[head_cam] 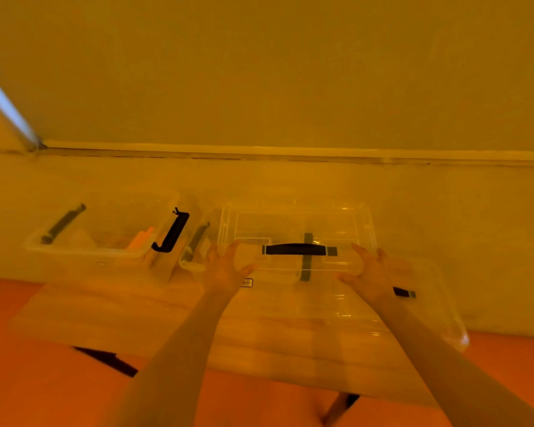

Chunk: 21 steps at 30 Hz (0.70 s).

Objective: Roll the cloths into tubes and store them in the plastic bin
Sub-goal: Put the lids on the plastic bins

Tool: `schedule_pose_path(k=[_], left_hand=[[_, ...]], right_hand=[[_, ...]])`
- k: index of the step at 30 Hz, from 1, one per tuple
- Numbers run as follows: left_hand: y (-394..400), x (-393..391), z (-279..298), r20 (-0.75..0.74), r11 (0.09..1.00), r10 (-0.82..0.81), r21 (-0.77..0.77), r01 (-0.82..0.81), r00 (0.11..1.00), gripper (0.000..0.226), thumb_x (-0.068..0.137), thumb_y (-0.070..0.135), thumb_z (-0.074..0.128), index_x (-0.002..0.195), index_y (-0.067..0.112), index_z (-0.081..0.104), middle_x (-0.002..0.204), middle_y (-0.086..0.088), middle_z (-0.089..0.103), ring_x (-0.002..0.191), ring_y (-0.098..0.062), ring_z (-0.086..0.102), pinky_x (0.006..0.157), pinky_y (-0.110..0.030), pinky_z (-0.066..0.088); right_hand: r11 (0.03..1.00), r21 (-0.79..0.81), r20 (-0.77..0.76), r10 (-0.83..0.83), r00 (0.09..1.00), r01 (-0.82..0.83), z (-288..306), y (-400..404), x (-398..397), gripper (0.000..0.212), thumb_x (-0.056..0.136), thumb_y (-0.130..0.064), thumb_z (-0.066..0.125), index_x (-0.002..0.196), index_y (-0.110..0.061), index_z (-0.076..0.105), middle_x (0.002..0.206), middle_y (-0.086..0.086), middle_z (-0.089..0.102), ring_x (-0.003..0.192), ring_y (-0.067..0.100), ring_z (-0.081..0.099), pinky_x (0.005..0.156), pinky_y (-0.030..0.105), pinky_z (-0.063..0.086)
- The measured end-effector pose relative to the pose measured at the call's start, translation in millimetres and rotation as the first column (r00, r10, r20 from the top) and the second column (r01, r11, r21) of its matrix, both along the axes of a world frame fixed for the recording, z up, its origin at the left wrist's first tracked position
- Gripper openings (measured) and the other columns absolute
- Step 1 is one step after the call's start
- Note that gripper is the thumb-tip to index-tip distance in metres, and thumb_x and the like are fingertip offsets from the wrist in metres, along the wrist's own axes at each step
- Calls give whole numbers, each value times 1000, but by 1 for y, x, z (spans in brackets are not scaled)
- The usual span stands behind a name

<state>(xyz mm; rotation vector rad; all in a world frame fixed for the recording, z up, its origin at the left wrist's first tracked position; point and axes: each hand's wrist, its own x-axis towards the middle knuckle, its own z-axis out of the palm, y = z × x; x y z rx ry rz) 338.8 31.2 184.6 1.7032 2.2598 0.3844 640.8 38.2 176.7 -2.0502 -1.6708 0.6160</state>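
1. Amber light washes the whole room; a plain wall fills the upper frame and a pale surface (105,309) crosses the middle, its near edge over an orange floor.
2. You hold a clear lid (296,238) with a black handle (295,249) at centre frame, your left hand (225,268) and right hand (375,272) at its two ends, fingers (359,251) curled over the rim, thumbs beneath.
3. Beneath and lower right sits the clear plastic bin (429,303), apparently the one to fill.
4. Keep the lid level and lift it straight, so its rim doesn't catch the bin.
5. Set it down away from the bin, avoiding the second clear bin (99,238) at centre left.
6. I cannot make out any cloths; blur hides much.
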Motion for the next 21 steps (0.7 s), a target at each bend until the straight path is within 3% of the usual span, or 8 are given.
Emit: schedule_pose_path(k=[2,9,12,16,19,21], left_hand=[[-8,-24,0,-39,1000,-3,13,4,999,76,82,69,44,147,39,18,156,-14,9,143,-36,9,109,-61,20],[-20,-85,-6,0,991,-27,134,27,1000,55,92,55,40,142,35,35,148,-12,33,135,-34,32,107,-49,35],[-15,-100,-5,163,973,41,218,-76,986,60,88,59,35,139,29,41,146,-10,36,133,-32,37,105,-46,37],[8,-118,-6,42,973,109,199,-115,993,54,93,53,41,141,29,41,145,-11,39,133,-31,36,107,-47,32],[19,-139,0,-126,967,94,248,-60,988,58,91,64,29,139,34,41,146,-11,39,135,-34,32,110,-48,25],[31,-157,0,-149,971,90,231,-54,985,60,89,69,22,137,39,40,147,-9,38,137,-35,28,113,-50,23]], right_hand=[[1000,-8,10,13,1000,-13,-1,-5,-22,91,68,-55,73,145,-33,30,156,17,11,143,39,11,108,62,28],[999,-28,-34,46,998,-47,0,-2,-74,96,65,-52,77,146,-30,30,154,15,13,141,39,16,106,62,32],[998,-30,26,63,998,-63,4,14,-93,94,68,-46,79,146,-29,28,154,15,17,141,39,17,106,62,32],[997,-25,17,79,997,-79,8,46,-115,92,69,-46,78,146,-32,30,155,14,18,141,37,18,108,59,31],[995,-47,-58,83,995,-86,10,66,-131,94,65,-50,79,144,-38,29,156,10,12,141,37,19,107,60,32],[995,-37,-65,90,994,-92,11,78,-142,93,65,-50,79,144,-38,31,157,10,10,141,38,17,108,61,30]])
